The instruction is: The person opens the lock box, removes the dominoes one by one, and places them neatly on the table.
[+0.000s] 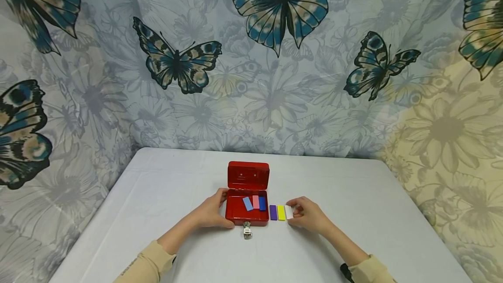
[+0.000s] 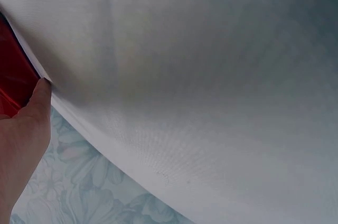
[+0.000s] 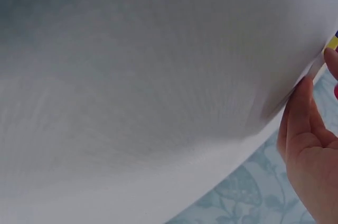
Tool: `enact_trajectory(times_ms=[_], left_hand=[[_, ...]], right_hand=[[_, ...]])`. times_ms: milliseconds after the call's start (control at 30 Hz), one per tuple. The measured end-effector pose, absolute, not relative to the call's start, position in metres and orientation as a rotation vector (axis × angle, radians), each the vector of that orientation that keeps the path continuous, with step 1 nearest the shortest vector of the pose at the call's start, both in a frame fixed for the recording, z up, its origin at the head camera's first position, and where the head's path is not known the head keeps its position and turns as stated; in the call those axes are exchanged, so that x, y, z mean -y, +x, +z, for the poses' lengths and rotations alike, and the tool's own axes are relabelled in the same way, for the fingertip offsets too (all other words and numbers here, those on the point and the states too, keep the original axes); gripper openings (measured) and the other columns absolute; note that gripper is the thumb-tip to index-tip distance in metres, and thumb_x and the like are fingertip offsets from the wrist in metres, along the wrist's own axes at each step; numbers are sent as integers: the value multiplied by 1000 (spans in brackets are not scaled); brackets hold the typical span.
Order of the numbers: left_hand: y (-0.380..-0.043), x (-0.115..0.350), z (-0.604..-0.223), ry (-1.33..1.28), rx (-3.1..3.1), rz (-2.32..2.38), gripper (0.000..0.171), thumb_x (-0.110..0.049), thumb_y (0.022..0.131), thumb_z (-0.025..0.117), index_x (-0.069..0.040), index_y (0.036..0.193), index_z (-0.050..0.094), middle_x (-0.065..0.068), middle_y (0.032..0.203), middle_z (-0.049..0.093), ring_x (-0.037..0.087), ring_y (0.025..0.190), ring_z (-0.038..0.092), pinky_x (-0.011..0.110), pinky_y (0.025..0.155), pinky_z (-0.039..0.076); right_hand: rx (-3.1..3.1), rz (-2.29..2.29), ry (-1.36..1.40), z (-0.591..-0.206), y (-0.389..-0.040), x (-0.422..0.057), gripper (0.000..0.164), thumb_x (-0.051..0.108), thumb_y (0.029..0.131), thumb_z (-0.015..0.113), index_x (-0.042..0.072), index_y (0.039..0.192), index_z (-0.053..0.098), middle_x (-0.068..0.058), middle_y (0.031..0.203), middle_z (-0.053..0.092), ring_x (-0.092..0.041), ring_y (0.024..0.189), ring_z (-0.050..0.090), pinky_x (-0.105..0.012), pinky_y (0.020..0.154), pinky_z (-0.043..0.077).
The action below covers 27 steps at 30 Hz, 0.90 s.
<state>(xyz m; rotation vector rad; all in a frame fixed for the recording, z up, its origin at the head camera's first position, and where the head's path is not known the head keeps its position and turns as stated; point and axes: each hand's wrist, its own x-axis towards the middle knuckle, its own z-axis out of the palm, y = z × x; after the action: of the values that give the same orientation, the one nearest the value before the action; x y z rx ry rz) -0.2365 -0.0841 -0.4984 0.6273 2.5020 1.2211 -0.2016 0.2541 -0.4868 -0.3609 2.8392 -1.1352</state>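
A small red metal box lies open on the white table, its lid tipped up at the back. Inside are a light blue block, a pink block and a dark blue block. My left hand grips the box's left side, thumb at the front corner and fingers toward the back. To the right of the box, a purple block, a yellow block and a white block stand in a row. The thumb and fingers of my right hand pinch the white block.
A silver latch or lock hangs at the front of the box. White cloth covers the table, which reaches back to butterfly-patterned fabric walls.
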Motion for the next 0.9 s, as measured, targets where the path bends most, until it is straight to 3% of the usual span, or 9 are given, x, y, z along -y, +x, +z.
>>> enact_trajectory(times_ms=[900], left_hand=[[-236, 83, -496, 608, -2502, 1216, 96, -27, 67, 88, -5, 142, 32, 15, 141, 47, 34, 131, 46, 46, 104, 43]], right_hand=[[-2823, -1150, -331, -484, -200, -254, 45, 6, 74, 84, 1, 113, 64, -5, 93, 56, -17, 80, 55, -19, 65, 51]])
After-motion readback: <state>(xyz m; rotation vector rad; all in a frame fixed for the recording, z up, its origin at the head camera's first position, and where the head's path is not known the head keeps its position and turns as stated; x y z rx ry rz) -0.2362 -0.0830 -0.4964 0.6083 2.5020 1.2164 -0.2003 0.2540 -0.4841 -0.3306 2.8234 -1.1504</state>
